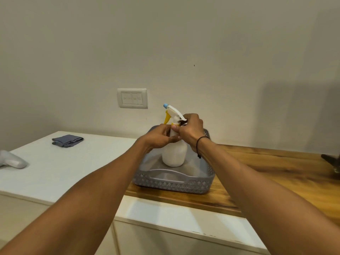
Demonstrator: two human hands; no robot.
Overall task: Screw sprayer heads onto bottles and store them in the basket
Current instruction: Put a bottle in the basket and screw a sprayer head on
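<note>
A white spray bottle (174, 155) stands upright inside a grey plastic basket (173, 183) on the wooden counter. On its neck sits a white sprayer head (173, 112) with a blue nozzle tip and a yellow trigger, pointing left. My left hand (159, 137) grips the bottle's neck from the left. My right hand (192, 130) curls around the neck and collar from the right, just under the sprayer head. A black band circles my right wrist. The bottle's shoulder is hidden behind my fingers.
The basket rests on a wooden countertop (266, 172) that runs to the right. To the left is a white surface (64, 162) with a folded grey cloth (67, 140) and a white object (12, 160) at the left edge. A wall socket plate (132, 98) sits behind; a dark object (333, 161) shows at far right.
</note>
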